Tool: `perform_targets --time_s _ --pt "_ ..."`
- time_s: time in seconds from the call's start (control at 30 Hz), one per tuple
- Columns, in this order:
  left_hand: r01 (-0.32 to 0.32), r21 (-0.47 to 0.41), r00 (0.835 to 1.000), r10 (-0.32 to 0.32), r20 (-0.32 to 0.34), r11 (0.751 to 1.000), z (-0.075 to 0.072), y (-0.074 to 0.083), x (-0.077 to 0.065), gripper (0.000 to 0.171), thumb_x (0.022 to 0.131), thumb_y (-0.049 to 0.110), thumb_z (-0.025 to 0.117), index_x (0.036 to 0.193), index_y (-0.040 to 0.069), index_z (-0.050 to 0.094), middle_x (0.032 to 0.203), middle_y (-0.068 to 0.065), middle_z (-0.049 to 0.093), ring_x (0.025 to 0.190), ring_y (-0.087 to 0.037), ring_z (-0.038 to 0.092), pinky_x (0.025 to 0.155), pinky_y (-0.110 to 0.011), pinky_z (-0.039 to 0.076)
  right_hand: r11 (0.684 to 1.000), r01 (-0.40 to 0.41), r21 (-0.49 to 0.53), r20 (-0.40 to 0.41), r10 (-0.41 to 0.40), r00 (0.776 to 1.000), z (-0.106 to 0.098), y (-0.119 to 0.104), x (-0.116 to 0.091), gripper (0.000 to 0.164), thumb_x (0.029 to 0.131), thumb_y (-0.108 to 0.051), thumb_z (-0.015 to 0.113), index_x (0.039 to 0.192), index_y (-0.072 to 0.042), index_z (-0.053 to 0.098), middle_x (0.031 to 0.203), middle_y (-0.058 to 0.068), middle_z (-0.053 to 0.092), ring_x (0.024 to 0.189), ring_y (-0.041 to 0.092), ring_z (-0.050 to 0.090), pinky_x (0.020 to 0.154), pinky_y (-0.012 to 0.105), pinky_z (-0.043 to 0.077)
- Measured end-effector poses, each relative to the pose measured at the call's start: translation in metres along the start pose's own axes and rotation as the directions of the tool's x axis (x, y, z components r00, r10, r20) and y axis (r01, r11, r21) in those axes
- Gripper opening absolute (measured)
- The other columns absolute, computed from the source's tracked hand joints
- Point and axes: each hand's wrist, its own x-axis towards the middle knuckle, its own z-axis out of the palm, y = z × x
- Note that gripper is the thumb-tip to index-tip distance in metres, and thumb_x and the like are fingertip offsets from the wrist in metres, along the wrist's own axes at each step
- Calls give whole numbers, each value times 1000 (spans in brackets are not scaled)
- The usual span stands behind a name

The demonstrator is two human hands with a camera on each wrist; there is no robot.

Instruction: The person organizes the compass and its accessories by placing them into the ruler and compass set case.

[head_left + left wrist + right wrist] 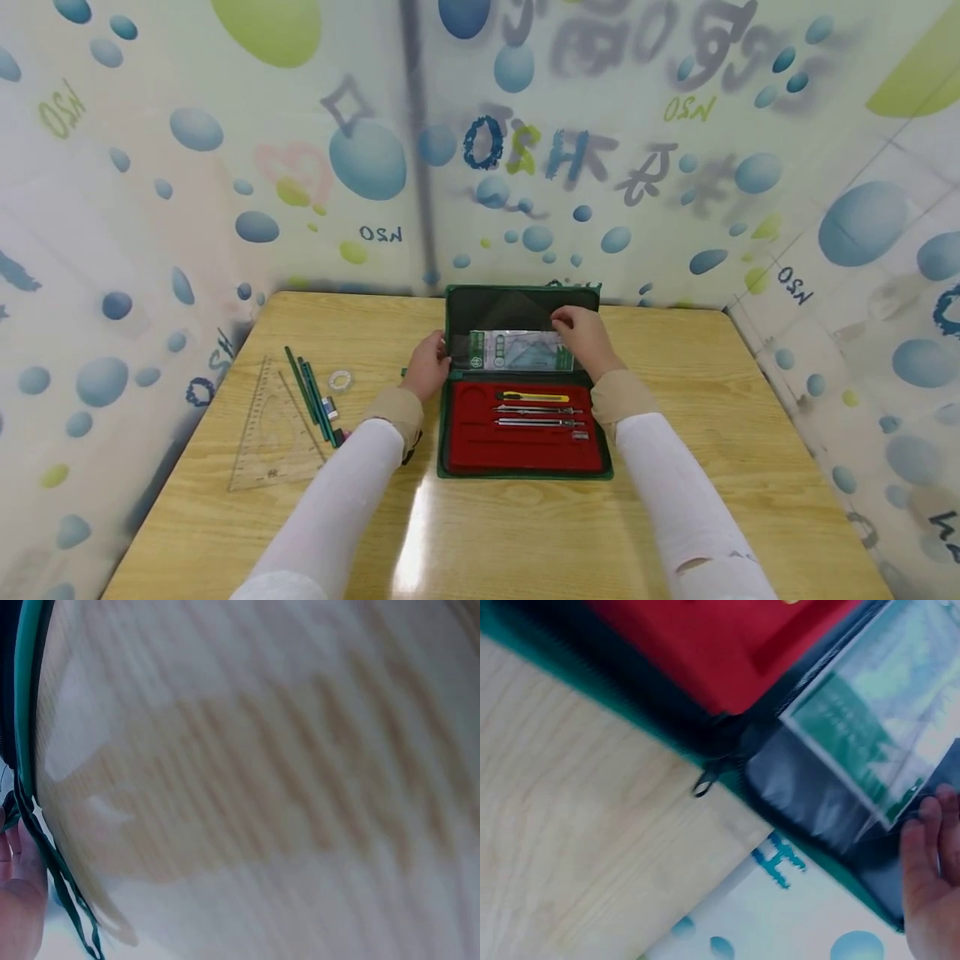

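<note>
Case (517, 457), one: left hand (427, 367) grips it, right hand (587, 340) pinches pocket (802, 784); cutter (536, 398), one; likely compasses (536, 422), two.

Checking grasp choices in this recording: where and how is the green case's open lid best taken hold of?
Probably take the lid mid-way along its far edge, from above: that thin rim is free, opposite the hinge side, with the left hand at the lid's left and the right hand at its right.
</note>
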Motion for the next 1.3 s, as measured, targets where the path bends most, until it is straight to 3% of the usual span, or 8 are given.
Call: perform_targets --time_s 0.3,0.6,0.87,1.0,1.3 --pt "-5 11 1000 5 -4 1000 0 1 -1 42 89 -3 56 129 -4 43 105 -22 55 95 -33 56 82 -43 48 992 -22 -125 66 30 997 -11 10 -3 17 93 -16 58 102 -5 66 104 12 62 92 27 55 86 42 48" --pt "-16 29 1000 17 -25 999 0 1 -2 41 88 -5 56 127 -4 45 102 -22 55 93 -33 56 81 -44 48 961 138 -238 21 -137 990 -11 14 0 17 90 -17 62 100 -7 70 101 9 67 93 25 61 85 41 48" --pt "-12 31 1000 13 -17 999 1 1 -2 41 88 -3 57 127 -2 45 103 -21 55 93 -32 57 81 -43 48 917 238 -319 -75 -275 959 -5 17 -2 14 88 -15 65 98 -6 70 98 8 65 88 24 62 83 40 50" --pt "-35 30 999 35 -24 999 1 2 -3 40 87 -5 57 125 -3 46 100 -21 56 91 -32 57 79 -43 48 923 220 -316 -80 -257 963 -3 18 -2 14 88 -15 65 97 -5 71 96 8 64 87 25 60 83 40 50" --pt "-21 44 1000 21 -5 999 -1 1 -2 40 88 -3 57 126 -2 45 103 -21 56 94 -32 57 81 -43 48 948 151 -279 -46 -170 984 3 26 -4 14 88 -15 65 97 -5 71 95 9 63 87 26 60 82 41 49"
